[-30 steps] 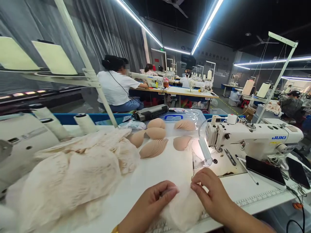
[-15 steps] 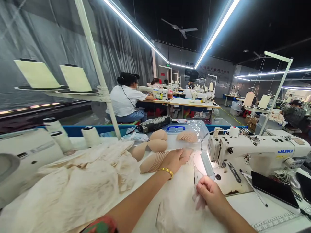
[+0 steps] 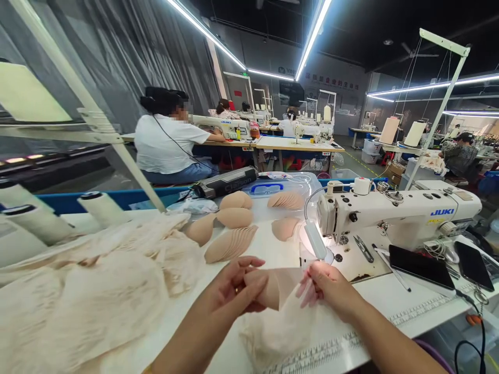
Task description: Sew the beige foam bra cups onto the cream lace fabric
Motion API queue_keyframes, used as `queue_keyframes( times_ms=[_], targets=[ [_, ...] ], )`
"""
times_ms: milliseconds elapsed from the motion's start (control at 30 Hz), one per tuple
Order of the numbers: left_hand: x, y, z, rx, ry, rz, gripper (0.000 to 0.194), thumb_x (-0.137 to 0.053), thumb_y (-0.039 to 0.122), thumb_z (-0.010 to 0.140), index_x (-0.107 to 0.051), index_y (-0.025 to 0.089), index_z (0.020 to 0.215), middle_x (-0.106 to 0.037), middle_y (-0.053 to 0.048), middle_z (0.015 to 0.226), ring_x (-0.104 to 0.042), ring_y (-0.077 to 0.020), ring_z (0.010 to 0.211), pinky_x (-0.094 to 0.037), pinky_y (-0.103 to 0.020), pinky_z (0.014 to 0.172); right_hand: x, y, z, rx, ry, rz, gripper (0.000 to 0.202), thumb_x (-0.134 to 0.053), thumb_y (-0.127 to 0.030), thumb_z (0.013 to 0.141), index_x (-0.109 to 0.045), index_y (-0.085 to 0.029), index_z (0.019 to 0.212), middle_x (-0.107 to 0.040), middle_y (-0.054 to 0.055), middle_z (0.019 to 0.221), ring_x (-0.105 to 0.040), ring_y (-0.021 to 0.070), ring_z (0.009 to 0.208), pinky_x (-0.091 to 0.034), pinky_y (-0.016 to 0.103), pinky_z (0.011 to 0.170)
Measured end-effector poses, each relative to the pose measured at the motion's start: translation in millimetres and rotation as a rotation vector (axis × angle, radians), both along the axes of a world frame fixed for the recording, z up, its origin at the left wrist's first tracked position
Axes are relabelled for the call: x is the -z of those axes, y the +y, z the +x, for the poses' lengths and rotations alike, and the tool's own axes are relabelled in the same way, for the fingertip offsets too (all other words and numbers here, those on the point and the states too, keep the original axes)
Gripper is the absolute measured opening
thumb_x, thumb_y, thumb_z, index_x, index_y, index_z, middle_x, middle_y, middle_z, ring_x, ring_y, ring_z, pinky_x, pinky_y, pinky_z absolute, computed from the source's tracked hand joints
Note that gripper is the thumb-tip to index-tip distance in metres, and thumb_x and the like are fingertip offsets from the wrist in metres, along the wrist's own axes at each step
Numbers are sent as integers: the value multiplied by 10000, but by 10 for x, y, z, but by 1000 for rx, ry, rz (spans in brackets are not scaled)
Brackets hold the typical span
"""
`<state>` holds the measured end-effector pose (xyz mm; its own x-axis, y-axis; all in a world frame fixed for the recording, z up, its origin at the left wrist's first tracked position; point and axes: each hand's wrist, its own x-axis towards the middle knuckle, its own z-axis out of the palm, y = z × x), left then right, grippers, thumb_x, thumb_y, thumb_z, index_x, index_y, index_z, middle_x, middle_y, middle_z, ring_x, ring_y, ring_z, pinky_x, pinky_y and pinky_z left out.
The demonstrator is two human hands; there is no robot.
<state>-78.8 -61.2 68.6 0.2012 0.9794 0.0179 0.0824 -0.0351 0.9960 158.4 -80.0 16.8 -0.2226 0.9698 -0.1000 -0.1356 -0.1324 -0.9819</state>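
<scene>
Your left hand [image 3: 234,291] pinches a beige cup piece [image 3: 268,293] between thumb and fingers, in front of and to the left of the sewing machine [image 3: 401,221]. The piece is raised above the tabletop [image 3: 382,298], its uncovered edge facing your right hand [image 3: 331,285]. Your fingers cover its other end, so you can't tell its full long axis; the part that shows reaches sideways toward the machine.

Your right hand, nearer the machine, pinches the sheer fabric [image 3: 288,317], with some of your fingers showing through it. From there the fabric slopes down and leftward, spreading over the tabletop and part of the ruler [image 3: 323,356] in front of the machine.

Left of the machine, one fanned cup stack [image 3: 232,244] has its long axis slanting away from you and to the right. A clear plastic box [image 3: 307,184] sits beyond that, and a big heap of cream fabric [image 3: 109,291] lies farther left. The lit lamp [image 3: 316,240] stands at the machine's left end; the snips [image 3: 363,249] lie just in front of the machine, pointing away and slightly left, with a dark phone [image 3: 421,265] to their right.
</scene>
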Motion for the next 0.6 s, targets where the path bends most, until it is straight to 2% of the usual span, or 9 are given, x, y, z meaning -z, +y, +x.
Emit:
queue_keyframes(
  times_ms=[100,200,233,300,367,433,500,533,600],
  targets=[
    [172,-286,44,70,53,-11,570,-738,729,821,-643,221,1061,-723,-58,943,-717,-273,858,-645,-372,704,-19,-74,8,5,-39,67,698,-643,-877,819,-615,-188,926,-659,1,697,-664,174,638,-484,285,646],
    [218,-362,66,165,195,52,517,-627,745,901,-632,240,1012,-738,-46,947,-695,-252,833,-613,-353,737,-93,-184,12,33,-184,135,421,-817,-574,831,-670,-191,925,-579,-44,690,-600,145,629,-477,270,643],
    [195,-348,63,178,239,114,495,-604,729,921,-637,252,1048,-745,-56,1035,-699,-265,906,-609,-369,809,-138,-231,10,36,-241,166,292,-811,-452,848,-689,-195,916,-578,-45,697,-594,143,644,-470,264,645],
    [114,-272,62,216,302,261,495,-651,680,900,-630,284,1197,-688,-82,1299,-646,-324,1190,-551,-431,1026,-250,-328,6,18,-343,284,85,-737,-276,884,-724,-206,929,-636,-26,747,-616,147,697,-472,257,672],
    [29,-160,87,369,355,332,646,-787,615,780,-590,295,1306,-604,-89,1420,-522,-367,1373,-451,-471,1160,-359,-410,12,-38,-408,448,65,-679,-201,914,-740,-214,933,-697,-9,812,-657,150,738,-493,256,710],
    [-25,-48,137,633,393,209,661,-823,537,708,-598,263,1266,-650,-72,1273,-586,-341,1240,-503,-428,1064,-432,-456,37,-63,-434,576,95,-648,-199,955,-739,-215,934,-703,-10,802,-662,137,685,-508,246,700],
    [-47,41,186,816,389,-6,494,-764,522,718,-622,213,1077,-648,-16,970,-619,-246,913,-525,-314,784,-456,-463,75,3,-483,665,114,-622,-203,988,-725,-214,940,-694,-13,774,-643,127,631,-501,236,662],
    [-51,78,198,837,390,-81,422,-725,524,736,-606,199,977,-600,11,857,-574,-202,790,-469,-272,674,-454,-456,90,69,-525,715,116,-613,-200,997,-714,-215,944,-696,-9,774,-641,132,633,-496,236,652],
    [-60,151,184,719,454,-47,338,-666,509,781,-539,202,841,-509,40,748,-490,-161,682,-366,-248,588,-432,-427,96,222,-612,839,115,-592,-184,1010,-690,-219,961,-715,8,801,-656,150,685,-494,241,657]
  ],
)
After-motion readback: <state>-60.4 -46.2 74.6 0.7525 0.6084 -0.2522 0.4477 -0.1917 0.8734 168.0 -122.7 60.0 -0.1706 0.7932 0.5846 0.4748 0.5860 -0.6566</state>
